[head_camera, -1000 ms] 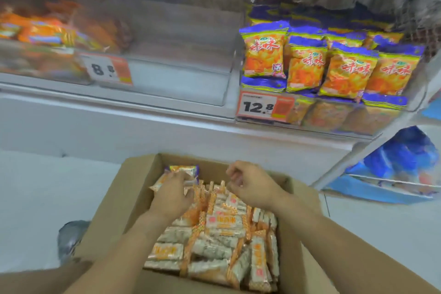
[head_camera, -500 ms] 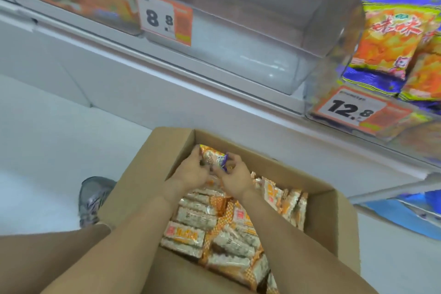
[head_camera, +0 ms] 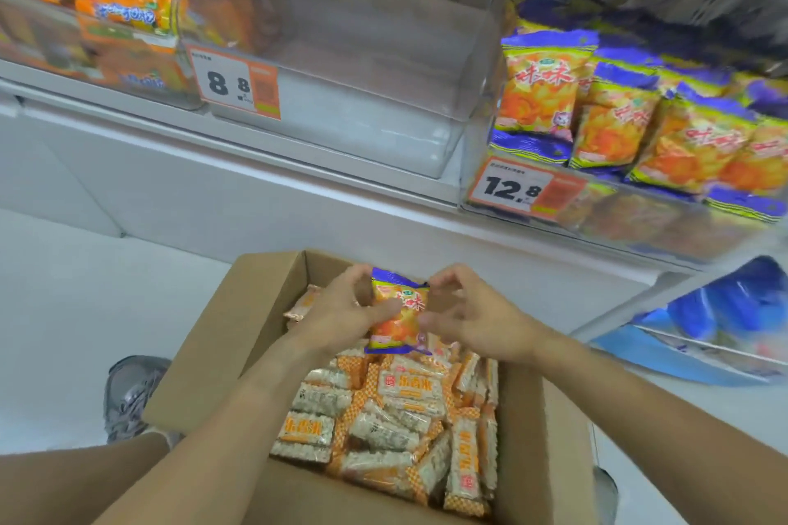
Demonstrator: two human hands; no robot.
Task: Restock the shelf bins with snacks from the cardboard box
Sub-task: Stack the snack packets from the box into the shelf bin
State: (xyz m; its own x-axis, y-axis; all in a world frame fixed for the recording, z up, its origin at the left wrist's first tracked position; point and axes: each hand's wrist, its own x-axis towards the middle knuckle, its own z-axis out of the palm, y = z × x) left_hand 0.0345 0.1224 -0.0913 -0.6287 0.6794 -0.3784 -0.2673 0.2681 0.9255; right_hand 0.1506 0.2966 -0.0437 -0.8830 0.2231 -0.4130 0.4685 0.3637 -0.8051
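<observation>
Both the left hand (head_camera: 341, 311) and right hand (head_camera: 473, 318) pinch one snack bag (head_camera: 398, 318) above the full cardboard box (head_camera: 239, 337), while the middle bin (head_camera: 383, 55) looks bare, so restocking seems barely begun.

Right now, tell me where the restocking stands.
Done: the 12.8 bin already holds purple-and-orange bags. In hand: left hand and right hand hold one matching snack bag over the cardboard box. Left: the 8.8 bin looks empty, and the box is full of rice-cracker packs.

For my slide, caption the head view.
Both hands, left hand and right hand, hold a purple-and-orange snack bag above the cardboard box below shelf bins.
</observation>
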